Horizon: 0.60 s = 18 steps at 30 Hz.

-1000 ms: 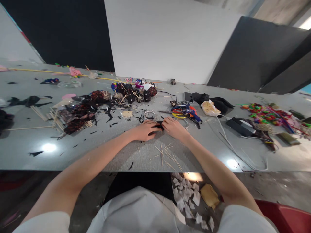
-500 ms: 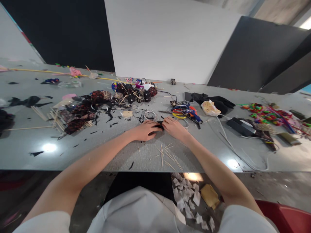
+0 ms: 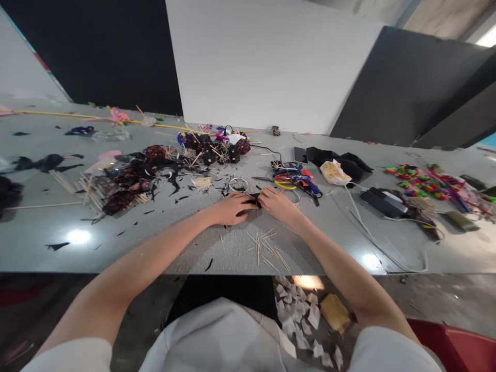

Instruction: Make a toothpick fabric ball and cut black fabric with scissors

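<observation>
My left hand and my right hand meet at the middle of the grey table. Both pinch a small piece of black paper that lies between their fingertips on the tabletop. The fingers of each hand are curled onto it, and most of the piece is hidden under them. Loose toothpicks lie scattered just in front of my wrists. A white ring rests right behind my left hand.
A heap of dark paper umbrellas and wooden sticks covers the left side. Scissors and a blue tool lie behind my right hand. A black charger with white cable and colourful trinkets sit right. Paper scraps litter the floor.
</observation>
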Available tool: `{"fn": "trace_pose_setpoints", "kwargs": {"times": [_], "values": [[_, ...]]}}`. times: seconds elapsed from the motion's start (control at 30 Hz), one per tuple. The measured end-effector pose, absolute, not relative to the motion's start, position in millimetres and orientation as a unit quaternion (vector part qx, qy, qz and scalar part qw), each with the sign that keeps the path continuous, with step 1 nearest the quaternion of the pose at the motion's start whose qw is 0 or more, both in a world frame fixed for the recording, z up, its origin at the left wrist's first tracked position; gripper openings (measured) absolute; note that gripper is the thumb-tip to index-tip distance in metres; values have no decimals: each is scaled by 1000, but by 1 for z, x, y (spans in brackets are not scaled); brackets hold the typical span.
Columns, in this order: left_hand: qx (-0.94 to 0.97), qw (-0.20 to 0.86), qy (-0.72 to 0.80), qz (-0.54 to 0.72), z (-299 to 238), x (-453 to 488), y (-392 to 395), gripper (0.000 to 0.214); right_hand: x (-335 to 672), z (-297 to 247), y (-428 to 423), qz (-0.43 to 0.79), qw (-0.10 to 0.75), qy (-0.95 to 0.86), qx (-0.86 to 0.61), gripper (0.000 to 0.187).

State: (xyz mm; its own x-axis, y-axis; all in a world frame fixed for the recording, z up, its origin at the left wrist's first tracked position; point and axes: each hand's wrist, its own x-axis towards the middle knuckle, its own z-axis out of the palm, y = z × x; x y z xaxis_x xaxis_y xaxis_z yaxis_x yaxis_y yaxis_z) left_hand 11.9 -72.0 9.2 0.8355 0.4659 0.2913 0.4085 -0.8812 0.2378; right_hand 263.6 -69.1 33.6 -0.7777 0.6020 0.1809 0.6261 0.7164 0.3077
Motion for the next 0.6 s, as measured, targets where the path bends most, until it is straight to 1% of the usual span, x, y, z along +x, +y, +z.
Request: {"fn": "trace_pose_setpoints", "kwargs": {"times": [0.23, 0.43, 0.6], "values": [[954, 91, 230, 171, 9, 12, -71, 45, 263, 34, -68, -170, 34, -926, -336, 16], [955, 76, 230, 172, 10, 12, -73, 44, 263, 34, -68, -198, 24, -923, -328, 16], [955, 79, 230, 171, 10, 12, -72, 44, 264, 35, -70, -198, 26, -924, -326, 17]]}}
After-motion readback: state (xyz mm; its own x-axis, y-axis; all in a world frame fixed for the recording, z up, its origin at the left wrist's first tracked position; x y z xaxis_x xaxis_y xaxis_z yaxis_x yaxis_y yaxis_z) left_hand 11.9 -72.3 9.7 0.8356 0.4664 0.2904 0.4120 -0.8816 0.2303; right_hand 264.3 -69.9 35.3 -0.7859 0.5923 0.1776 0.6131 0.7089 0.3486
